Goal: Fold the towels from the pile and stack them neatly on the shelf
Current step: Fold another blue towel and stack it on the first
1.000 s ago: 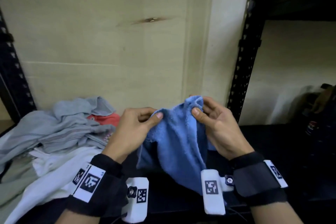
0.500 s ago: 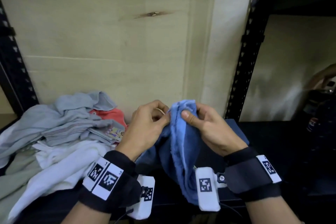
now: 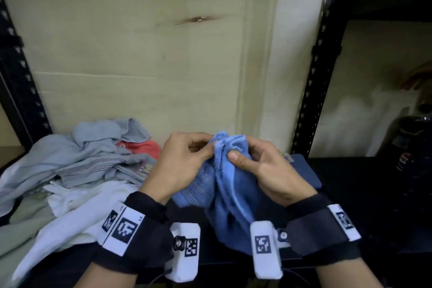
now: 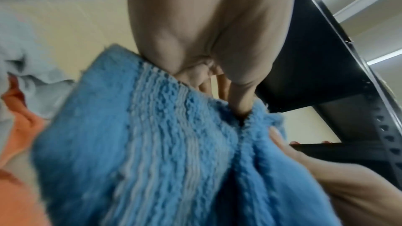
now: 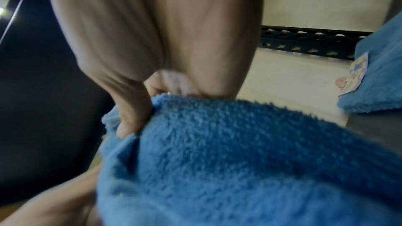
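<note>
While the pile (image 3: 77,170) lies well left of the grip, the blue towel (image 3: 231,196) hangs bunched from both hands above the dark shelf board (image 3: 364,194). Left hand (image 3: 180,166) and right hand (image 3: 264,170) each pinch its top edge, thumbs nearly touching. Likely finding corners; next, spread them apart, where room looks open rightward.

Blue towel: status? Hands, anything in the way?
Left hand and right hand both pinch the blue towel at its top, bunched, unfolded. Pile lies left. Nothing blocking.
</note>
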